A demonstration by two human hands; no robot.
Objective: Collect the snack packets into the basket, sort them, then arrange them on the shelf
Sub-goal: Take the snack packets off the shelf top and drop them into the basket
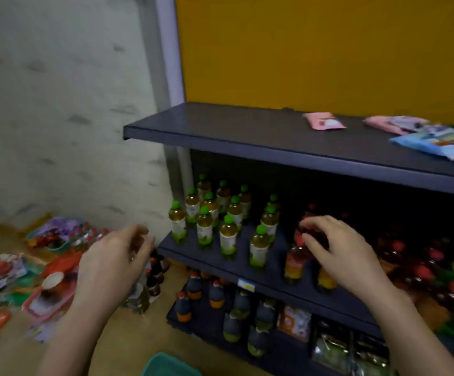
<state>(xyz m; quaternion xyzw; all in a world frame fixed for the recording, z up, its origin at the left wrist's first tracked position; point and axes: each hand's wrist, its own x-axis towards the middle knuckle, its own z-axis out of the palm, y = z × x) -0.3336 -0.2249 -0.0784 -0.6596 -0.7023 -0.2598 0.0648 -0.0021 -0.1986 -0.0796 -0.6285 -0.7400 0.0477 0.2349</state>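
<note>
Several snack packets (pixel 8 283) lie scattered on the floor at the lower left. A pink packet (pixel 323 121) rests flat on the dark top shelf (pixel 220 126), with more packets (pixel 437 139) at its right end. The rim of a teal basket (pixel 166 365) shows at the bottom edge. My left hand (pixel 112 264) hovers over the floor by the shelf's left end, fingers loosely curled, holding nothing. My right hand (pixel 340 251) hangs in front of the middle shelf with relaxed fingers, also holding nothing. The frame is blurred.
Green-capped bottles (pixel 228 232) stand on the middle shelf, red-capped bottles (pixel 424 267) to their right. Dark bottles (pixel 215 294) and bagged goods (pixel 329 348) fill the bottom shelf. Small bottles (pixel 155 270) stand on the floor by the shelf corner. A yellow panel (pixel 329 50) backs the shelf.
</note>
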